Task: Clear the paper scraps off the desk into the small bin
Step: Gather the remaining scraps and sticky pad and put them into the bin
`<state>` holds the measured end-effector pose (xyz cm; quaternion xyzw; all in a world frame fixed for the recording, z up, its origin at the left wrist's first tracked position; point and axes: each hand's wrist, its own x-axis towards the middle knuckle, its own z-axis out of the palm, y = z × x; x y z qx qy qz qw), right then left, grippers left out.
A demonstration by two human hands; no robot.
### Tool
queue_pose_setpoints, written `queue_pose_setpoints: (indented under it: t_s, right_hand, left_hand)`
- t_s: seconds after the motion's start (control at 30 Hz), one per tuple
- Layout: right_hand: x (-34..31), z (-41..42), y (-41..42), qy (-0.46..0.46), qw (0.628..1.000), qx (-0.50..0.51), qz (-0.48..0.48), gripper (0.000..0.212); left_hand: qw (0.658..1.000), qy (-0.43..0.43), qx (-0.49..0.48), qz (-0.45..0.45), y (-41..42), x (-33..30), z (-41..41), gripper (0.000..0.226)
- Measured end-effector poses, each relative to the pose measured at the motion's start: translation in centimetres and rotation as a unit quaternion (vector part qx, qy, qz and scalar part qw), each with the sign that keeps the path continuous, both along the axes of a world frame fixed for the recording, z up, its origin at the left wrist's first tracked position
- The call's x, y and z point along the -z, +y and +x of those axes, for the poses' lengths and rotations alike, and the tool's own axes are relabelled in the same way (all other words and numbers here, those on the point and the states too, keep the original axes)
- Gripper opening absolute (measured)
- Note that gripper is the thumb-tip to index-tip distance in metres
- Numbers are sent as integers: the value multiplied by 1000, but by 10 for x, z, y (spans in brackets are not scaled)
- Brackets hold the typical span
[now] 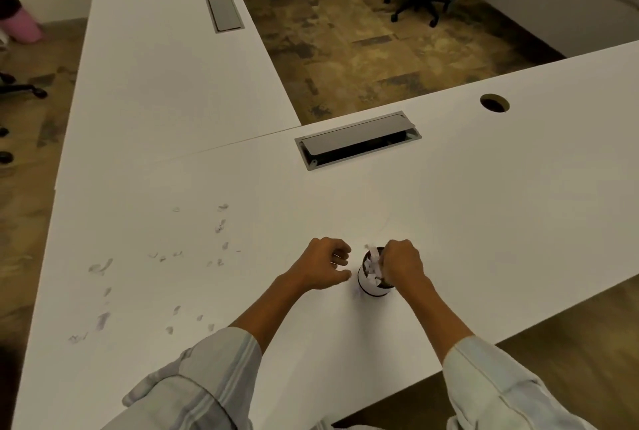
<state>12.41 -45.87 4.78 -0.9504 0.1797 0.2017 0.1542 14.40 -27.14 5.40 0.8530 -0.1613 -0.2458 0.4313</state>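
right hand [401, 262] over small bin [371, 279] | scraps [221, 225] far left

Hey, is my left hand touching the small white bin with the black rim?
Apart. The head view shows a strip of bare white desk between the left hand and the small white bin beside it.

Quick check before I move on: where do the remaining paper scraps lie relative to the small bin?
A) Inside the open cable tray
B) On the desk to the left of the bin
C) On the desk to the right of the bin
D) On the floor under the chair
B: the loose paper scraps dot the desk left of the small bin.
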Motion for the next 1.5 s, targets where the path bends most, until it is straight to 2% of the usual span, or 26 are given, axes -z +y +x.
queue_pose_setpoints:
  t_s: [0.13, 0.23, 0.37, 0.5, 0.63, 0.73, 0.87, 0.93, 1.1, 1.2, 1.27, 1.37, 1.5]
  right_hand:
    - [9, 1, 7, -23, 999, -16, -43, 10]
    - [-6, 2, -3, -66, 997, 8, -51, 6]
    - [-38, -1, -30, -126, 990, 62, 28, 8]
    - [-53, 1, -48, -158, 980, 44, 108, 8]
    - [-34, 14, -27, -139, 979, -46, 142, 29]
    - [-10, 27, -3, -56, 985, -121, 108, 43]
    - [9, 38, 10, -8, 985, -158, 65, 25]
    - [9, 40, 8, -32, 987, -141, 64, 17]
    - [-6, 23, -6, -146, 984, -86, 53, 21]
    - [-8, 3, -13, -104, 989, -91, 46, 20]
    - [-8, -7, -18, -78, 992, -75, 61, 35]
    - [-17, -16, -34, -133, 984, 21, 120, 43]
    - [-10, -38, -65, -187, 961, 139, 149, 32]
  left_hand:
    - [1000, -5, -21, 11, 13, 3, -2, 44]
    - [999, -9, -28, 11, 19, 2, 0, 41]
    - [999, -15, -35, 11, 23, 0, 2, 38]
    - [999, -16, -43, 11, 26, 0, 2, 35]
    - [999, -7, -44, 18, 35, 3, -3, 34]
    - [998, 2, -48, 27, 46, 7, -7, 34]
    - [997, 9, -62, 35, 63, 10, -8, 33]
    - [997, 9, -67, 40, 71, 11, -9, 32]
    - [996, 15, -78, 40, 79, 16, -10, 30]
    - [996, 18, -74, 38, 76, 17, -10, 31]
    - [997, 18, -65, 37, 74, 17, -9, 31]
    - [997, 20, -61, 37, 71, 18, -7, 30]
    - [997, 29, -57, 45, 68, 25, -6, 30]
